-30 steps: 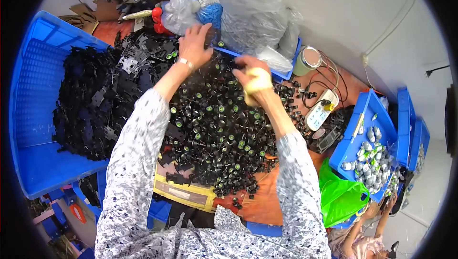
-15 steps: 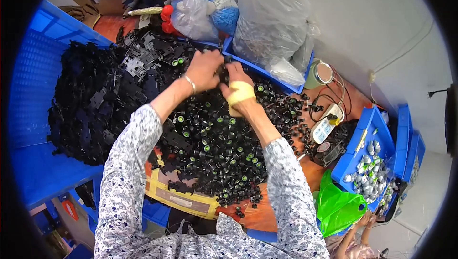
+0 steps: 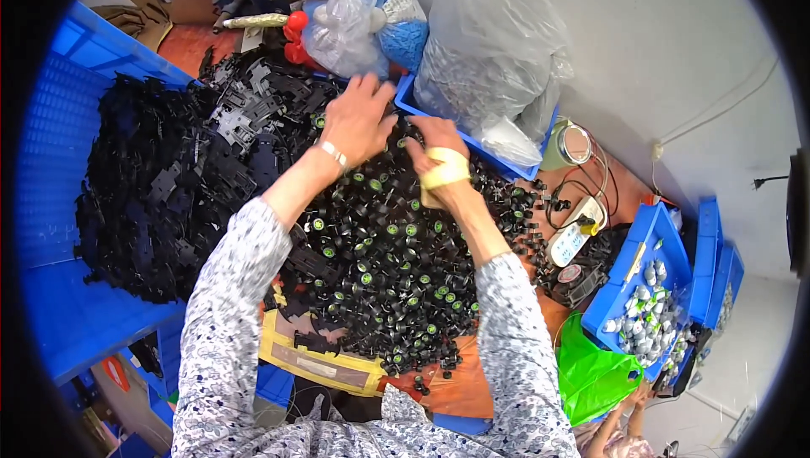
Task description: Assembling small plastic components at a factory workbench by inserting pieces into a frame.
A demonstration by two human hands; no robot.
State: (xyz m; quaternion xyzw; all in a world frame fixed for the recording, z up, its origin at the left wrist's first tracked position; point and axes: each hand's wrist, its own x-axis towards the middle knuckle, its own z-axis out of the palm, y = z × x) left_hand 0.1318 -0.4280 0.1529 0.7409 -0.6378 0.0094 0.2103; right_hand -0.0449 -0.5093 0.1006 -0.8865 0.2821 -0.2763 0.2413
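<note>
My left hand, with a pale band at the wrist, is over the far edge of a heap of small black wheels, many with green hubs. Its fingers reach away from me, the thumb stands apart, and nothing shows in it; the fingertips are slightly blurred. Just right of it, my right hand has yellow wrapping round its palm. The right thumb and fingers point left and are parted, with dark wheels beneath them. Flat black plastic chassis-like parts are piled to the left.
A blue crate backs the left pile. Along the far side stand tied bags and a blue bin with a big clear bag. At right are a power strip, blue trays, a green bag and another person's arms.
My hands, close together before, have moved a little apart. The left fingers now stretch further toward the far side, and the right hand has shifted slightly right and nearer. The view has tilted slightly.
</note>
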